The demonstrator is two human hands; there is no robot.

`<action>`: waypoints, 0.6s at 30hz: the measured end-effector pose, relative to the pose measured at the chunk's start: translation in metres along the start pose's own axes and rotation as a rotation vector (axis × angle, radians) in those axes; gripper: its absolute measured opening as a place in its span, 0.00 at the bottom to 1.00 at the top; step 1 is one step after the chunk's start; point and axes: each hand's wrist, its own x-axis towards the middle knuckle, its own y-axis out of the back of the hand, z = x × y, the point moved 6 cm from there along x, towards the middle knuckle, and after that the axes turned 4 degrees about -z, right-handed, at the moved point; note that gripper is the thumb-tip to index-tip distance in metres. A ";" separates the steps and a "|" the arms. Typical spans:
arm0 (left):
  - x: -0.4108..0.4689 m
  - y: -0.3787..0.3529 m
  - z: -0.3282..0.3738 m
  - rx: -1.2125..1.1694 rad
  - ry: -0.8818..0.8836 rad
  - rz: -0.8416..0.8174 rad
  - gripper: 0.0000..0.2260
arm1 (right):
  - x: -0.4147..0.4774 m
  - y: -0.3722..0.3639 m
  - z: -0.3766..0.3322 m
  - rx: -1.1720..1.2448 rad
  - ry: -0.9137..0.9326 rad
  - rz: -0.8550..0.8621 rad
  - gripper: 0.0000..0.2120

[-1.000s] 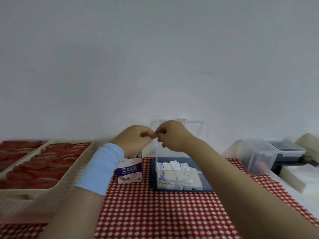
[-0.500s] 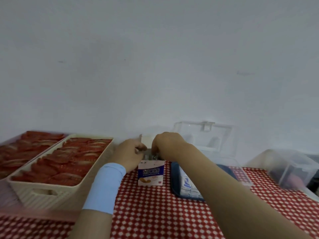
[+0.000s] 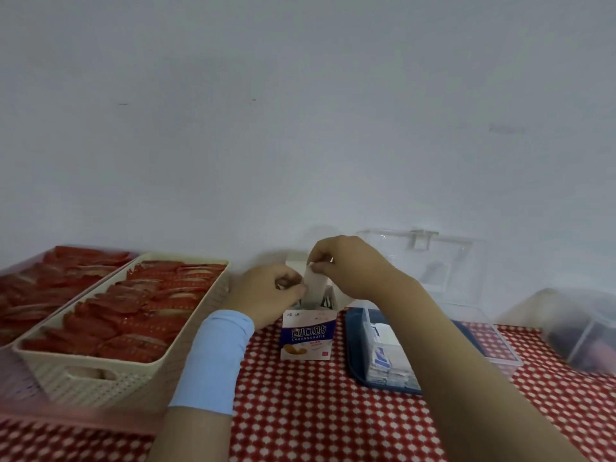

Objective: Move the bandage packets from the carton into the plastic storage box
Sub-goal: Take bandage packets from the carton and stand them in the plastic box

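Bandage packet (image 3: 315,288) farther out of carton (image 3: 308,335)

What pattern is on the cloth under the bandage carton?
Red with small white diamond checks; the cloth under the carton shows best in the head view.

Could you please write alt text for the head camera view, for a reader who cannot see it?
A person's right hand pinches a white bandage packet sticking up from an open carton, which the left hand grips. To the right a plastic storage box holds more packets; to the left a cream basket holds red packets, on a red checked cloth.
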 end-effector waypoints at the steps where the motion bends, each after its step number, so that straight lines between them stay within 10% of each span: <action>1: 0.000 0.001 -0.001 -0.006 -0.002 0.019 0.10 | -0.001 0.002 0.000 0.060 0.017 0.029 0.05; 8: 0.002 0.013 0.001 -0.396 -0.037 0.148 0.04 | -0.002 0.016 -0.011 0.372 0.111 0.183 0.05; 18: -0.009 -0.004 0.005 -1.351 -0.023 -0.342 0.18 | -0.004 0.012 -0.026 0.733 0.190 0.151 0.05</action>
